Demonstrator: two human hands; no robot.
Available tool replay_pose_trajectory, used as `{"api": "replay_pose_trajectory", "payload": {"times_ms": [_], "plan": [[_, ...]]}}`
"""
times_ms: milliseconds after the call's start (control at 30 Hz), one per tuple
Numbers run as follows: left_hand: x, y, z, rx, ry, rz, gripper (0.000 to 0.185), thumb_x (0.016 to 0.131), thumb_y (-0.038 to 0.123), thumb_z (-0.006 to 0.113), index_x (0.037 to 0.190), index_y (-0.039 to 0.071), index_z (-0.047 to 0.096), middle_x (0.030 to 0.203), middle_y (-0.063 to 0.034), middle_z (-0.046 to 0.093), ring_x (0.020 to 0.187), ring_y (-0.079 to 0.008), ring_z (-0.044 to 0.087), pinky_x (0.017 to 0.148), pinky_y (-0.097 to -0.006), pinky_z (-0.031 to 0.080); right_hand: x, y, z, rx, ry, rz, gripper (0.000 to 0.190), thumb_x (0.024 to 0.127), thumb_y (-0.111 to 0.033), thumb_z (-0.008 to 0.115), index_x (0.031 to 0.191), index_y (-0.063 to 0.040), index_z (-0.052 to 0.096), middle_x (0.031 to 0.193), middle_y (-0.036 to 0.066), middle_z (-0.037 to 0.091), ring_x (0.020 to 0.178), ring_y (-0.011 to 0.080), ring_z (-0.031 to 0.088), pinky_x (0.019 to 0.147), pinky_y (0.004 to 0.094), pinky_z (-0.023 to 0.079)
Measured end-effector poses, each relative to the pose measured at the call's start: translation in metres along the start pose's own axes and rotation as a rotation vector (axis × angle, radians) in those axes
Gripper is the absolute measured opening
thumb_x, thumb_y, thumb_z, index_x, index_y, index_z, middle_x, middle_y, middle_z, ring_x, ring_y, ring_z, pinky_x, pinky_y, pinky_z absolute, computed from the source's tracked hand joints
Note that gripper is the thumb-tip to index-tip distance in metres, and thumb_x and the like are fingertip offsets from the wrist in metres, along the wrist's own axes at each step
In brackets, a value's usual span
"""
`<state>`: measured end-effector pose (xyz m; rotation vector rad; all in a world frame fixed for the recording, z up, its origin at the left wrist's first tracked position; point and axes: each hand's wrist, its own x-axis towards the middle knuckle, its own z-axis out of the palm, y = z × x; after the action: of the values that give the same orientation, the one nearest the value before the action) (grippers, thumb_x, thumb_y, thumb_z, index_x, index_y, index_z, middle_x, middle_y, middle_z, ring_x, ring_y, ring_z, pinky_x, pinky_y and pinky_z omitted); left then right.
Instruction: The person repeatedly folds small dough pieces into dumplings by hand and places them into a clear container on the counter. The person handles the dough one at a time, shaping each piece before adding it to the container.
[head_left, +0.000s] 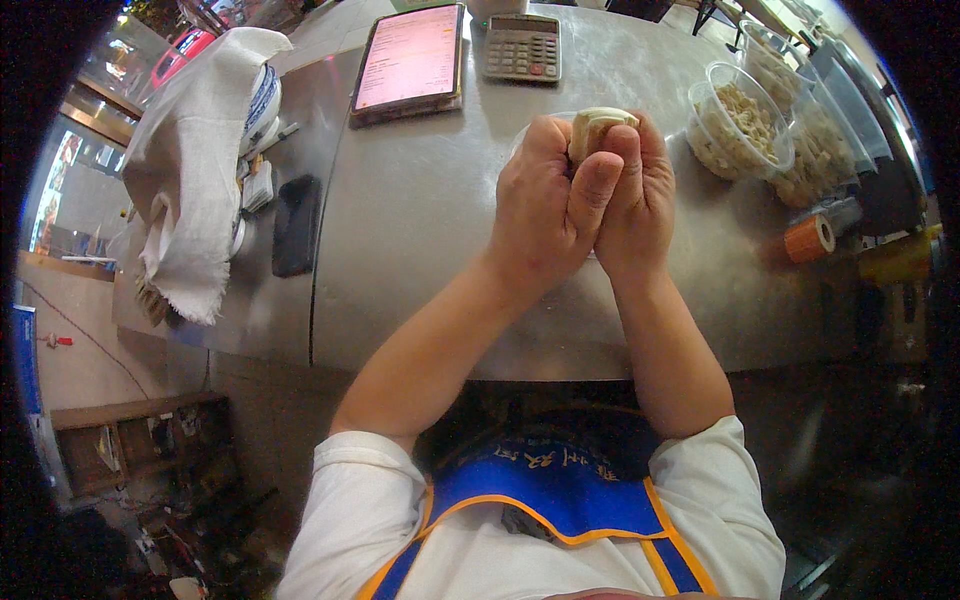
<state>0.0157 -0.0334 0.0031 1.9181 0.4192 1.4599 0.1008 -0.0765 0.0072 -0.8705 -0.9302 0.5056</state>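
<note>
My left hand (536, 191) and my right hand (639, 191) are raised over the steel table (405, 247), pressed close together. Between them they grip a pale piece of food (592, 131), perhaps flatbread, whose layered edge shows above my thumbs. The lower part of the piece is hidden by my palms and fingers. Behind and under my hands, partly covered, the rim of a clear plastic container (523, 139) shows.
A tablet (409, 60) and a calculator (523, 49) lie at the back. Clear tubs of pale torn pieces (739, 124) and an orange tape roll (810, 238) stand at right. Left are a dark phone (295, 225) and a white cloth (191, 165) over stacked bowls.
</note>
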Motion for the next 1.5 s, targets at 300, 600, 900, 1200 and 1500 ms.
{"api": "replay_pose_trajectory", "payload": {"times_ms": [300,600,900,1200,1500], "plan": [[0.003,0.002,0.003,-0.050,-0.016,-0.125,0.029,0.105,0.031,0.054,0.101,0.003,0.057,0.085,-0.0209,0.063,0.077,-0.0411,0.063,0.068,-0.0443,0.050,0.001,-0.001,-0.003,-0.082,0.024,-0.001,0.027,0.107,-0.031,0.053,0.100,-0.006,0.062,0.087,0.000,0.064,0.077,0.0064,0.054,0.067,0.0239,0.048],[0.004,0.004,0.000,-0.065,-0.001,-0.175,0.027,0.106,0.024,0.052,0.095,0.001,0.060,0.080,-0.0207,0.062,0.071,-0.0381,0.060,0.064,-0.0414,0.048,0.001,-0.001,-0.004,-0.110,0.044,0.037,0.033,0.107,-0.030,0.053,0.106,-0.001,0.068,0.092,0.003,0.069,0.080,0.0070,0.059,0.070,0.0230,0.050],[0.009,0.001,-0.007,-0.410,-0.064,-0.338,0.037,0.108,0.034,0.049,0.103,0.000,0.064,0.078,-0.0070,0.063,0.070,-0.0138,0.056,0.063,-0.0324,0.047,0.000,-0.012,-0.001,0.015,0.050,0.144,0.036,0.106,-0.034,0.054,0.105,-0.001,0.066,0.087,0.001,0.066,0.077,0.0066,0.058,0.067,0.0229,0.048],[0.021,0.000,-0.020,-0.689,-0.108,-0.549,0.043,0.106,0.044,0.049,0.097,0.004,0.062,0.068,-0.0019,0.054,0.058,-0.0118,0.053,0.052,-0.0276,0.044,0.024,-0.004,-0.028,0.072,-0.079,0.102,0.034,0.106,-0.036,0.053,0.093,-0.006,0.063,0.068,-0.001,0.055,0.057,0.0073,0.048,0.050,0.0237,0.037],[0.024,-0.017,-0.021,-0.247,-0.167,-0.413,0.029,0.099,0.028,0.068,0.101,0.000,0.060,0.074,-0.0024,0.061,0.062,-0.0104,0.059,0.059,-0.0278,0.052,0.043,0.006,-0.046,-0.861,-0.014,-0.371,0.036,0.098,-0.035,0.065,0.114,-0.002,0.068,0.077,0.009,0.067,0.068,0.0191,0.060,0.069,0.0309,0.052]]}}
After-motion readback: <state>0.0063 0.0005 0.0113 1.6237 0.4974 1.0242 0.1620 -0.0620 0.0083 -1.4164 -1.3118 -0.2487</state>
